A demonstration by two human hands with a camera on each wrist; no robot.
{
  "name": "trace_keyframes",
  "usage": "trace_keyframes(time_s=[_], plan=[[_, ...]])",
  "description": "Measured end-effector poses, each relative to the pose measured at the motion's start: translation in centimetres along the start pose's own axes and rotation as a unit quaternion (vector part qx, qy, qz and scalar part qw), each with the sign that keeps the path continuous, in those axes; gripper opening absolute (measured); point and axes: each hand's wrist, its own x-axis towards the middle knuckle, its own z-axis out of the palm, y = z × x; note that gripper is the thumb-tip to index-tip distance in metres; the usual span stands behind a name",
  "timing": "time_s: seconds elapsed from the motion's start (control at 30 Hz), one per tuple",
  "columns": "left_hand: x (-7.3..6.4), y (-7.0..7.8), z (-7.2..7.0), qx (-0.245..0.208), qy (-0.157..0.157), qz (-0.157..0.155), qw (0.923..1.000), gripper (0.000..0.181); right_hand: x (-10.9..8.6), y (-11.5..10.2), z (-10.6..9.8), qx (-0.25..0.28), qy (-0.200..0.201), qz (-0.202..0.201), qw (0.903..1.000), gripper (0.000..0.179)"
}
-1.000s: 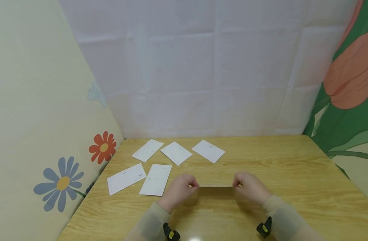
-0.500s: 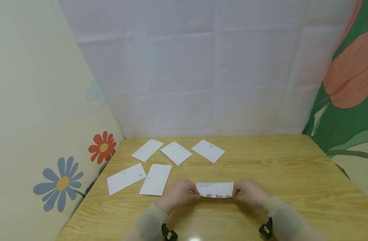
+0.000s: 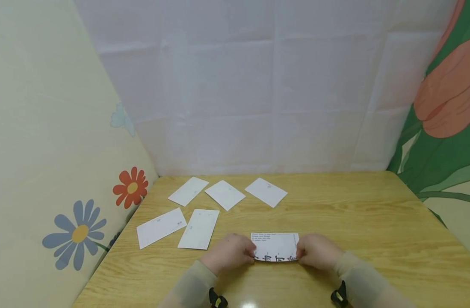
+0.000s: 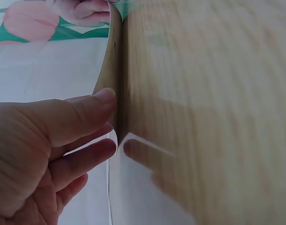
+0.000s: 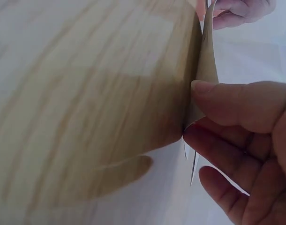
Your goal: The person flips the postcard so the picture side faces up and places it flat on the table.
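Observation:
Both hands hold a white paper card [image 3: 275,246] by its short ends, low over the table in front of me. Small printed lines show at its upper left and large black handwritten characters along its lower edge. My left hand [image 3: 229,253] pinches the left end and my right hand [image 3: 320,251] the right end. In the left wrist view, the thumb [image 4: 104,96] presses on the bowed card [image 4: 110,61]. The right wrist view shows the right thumb [image 5: 204,88] on the card's [image 5: 206,61] other end. Lower edge and table lie very close; contact is hard to tell.
Several white paper cards lie apart on the wooden table [image 3: 373,222], left and behind the hands. The nearest card [image 3: 199,229] is just left of my left hand; another card [image 3: 266,192] lies farther back. A white cloth [image 3: 273,94] hangs behind the table.
The card was edge-on, dark face toward me; it has tilted back so its written face shows. Both hands have lowered slightly toward me, keeping their hold. The other cards are unmoved.

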Motion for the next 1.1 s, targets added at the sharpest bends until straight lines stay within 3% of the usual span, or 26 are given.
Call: trace_keyframes(time_s=[0.13, 0.37, 0.67, 0.9, 1.1], plan=[[-0.12, 0.22, -0.02, 0.0, -0.023, -0.023, 0.9995, 0.003, 0.03, -0.1, 0.09, -0.009, -0.004, 0.008, 0.9999, 0.021], [0.03, 0.33, -0.03, 0.0, -0.026, -0.002, 0.9997, 0.017, -0.06, -0.21, 0.14, -0.035, 0.007, -0.007, 0.9993, 0.02], [0.05, 0.28, 0.13, 0.008, -0.025, -0.002, 0.9997, 0.008, -0.14, -0.58, 0.26, -0.065, 0.011, -0.023, 0.9976, 0.019], [-0.2, 0.41, 0.23, 0.004, -0.026, -0.023, 0.9994, 0.004, -0.19, -0.48, 0.42, -0.084, 0.007, -0.041, 0.9956, 0.02], [-0.08, 0.44, 0.32, -0.01, -0.028, -0.044, 0.9986, 0.005, -0.15, -0.88, 0.19, -0.093, -0.013, -0.029, 0.9951, 0.019]])
